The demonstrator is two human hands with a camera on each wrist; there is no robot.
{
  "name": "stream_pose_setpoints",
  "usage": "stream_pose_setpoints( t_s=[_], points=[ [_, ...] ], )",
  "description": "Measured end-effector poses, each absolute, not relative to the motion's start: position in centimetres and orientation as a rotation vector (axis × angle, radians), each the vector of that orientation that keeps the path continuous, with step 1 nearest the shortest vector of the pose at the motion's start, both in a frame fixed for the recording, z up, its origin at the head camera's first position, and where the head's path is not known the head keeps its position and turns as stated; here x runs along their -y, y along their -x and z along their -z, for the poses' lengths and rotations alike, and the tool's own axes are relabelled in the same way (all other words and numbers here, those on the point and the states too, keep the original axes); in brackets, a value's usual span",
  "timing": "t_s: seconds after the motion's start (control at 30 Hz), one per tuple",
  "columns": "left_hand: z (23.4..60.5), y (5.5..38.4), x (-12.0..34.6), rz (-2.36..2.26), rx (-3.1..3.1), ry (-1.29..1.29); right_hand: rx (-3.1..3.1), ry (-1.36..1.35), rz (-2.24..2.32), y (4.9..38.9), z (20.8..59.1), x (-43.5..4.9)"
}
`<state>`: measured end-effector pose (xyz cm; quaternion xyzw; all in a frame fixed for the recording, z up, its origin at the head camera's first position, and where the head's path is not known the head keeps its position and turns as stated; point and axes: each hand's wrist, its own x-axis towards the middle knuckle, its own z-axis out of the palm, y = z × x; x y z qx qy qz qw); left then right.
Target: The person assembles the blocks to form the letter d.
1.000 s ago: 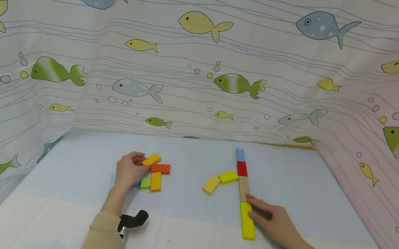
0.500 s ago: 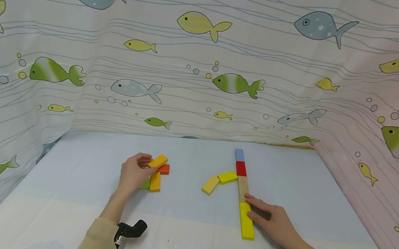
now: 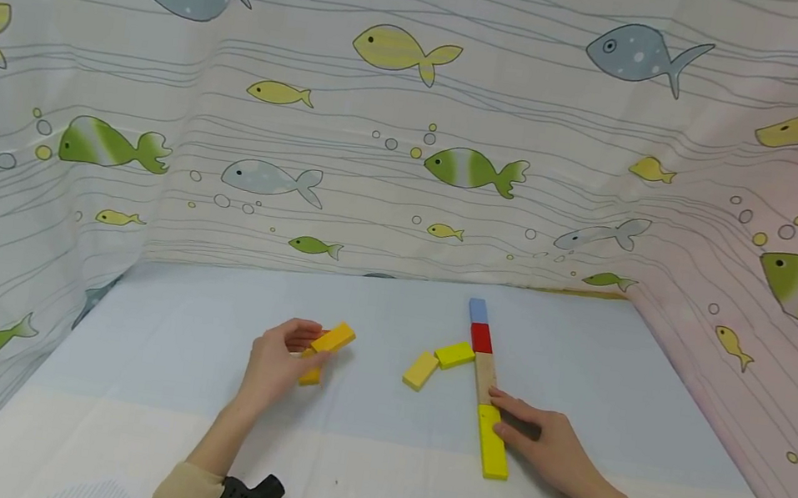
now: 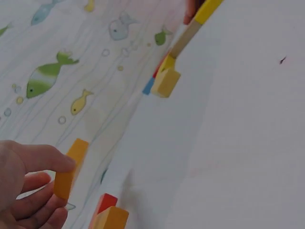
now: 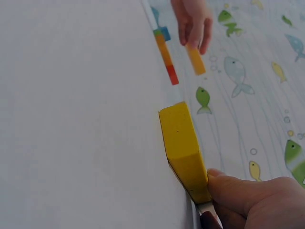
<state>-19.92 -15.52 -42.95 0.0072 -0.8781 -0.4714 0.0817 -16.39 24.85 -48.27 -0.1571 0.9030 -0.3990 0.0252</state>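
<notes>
From the head view, the left hand (image 3: pixel 282 356) pinches an orange block (image 3: pixel 334 337), its forearm slanting up from the lower left. The right hand (image 3: pixel 558 447) reaches in from the lower right, thumb against the long yellow block (image 3: pixel 492 445) and forefinger stretched to the wooden block (image 3: pixel 484 376), touching without gripping.

In the left wrist view, the left thumb lies across the orange block, other fingers bent, holding it apart from the red-orange block (image 4: pixel 103 204).

In the right wrist view, the right thumb rests against the yellow block's side; beyond, the left fingers point downward.
</notes>
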Motion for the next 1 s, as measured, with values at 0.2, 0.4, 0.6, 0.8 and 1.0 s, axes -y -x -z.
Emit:
stream_pose_setpoints(
  t_s=[0.2,0.4,0.6,0.8,1.0],
  points=[
    [42.9,18.4,14.8,1.447,2.621,-0.002,-2.796,0.509,1.227,16.3,48.2,-24.9],
    [43.4,17.4,13.7,1.491,2.582,0.068,-2.81,0.529,1.222,16.4,48.2,-24.9],
    [43.6,16.7,12.4,1.522,2.574,0.12,-2.805,0.53,1.226,16.3,48.1,-24.9],
    [43.6,16.3,11.6,1.506,2.597,0.133,-2.816,0.541,1.228,16.3,48.2,-24.9],
    [43.9,16.0,10.9,1.497,2.619,0.169,-2.815,0.53,1.234,16.3,48.3,-24.9]
  ],
)
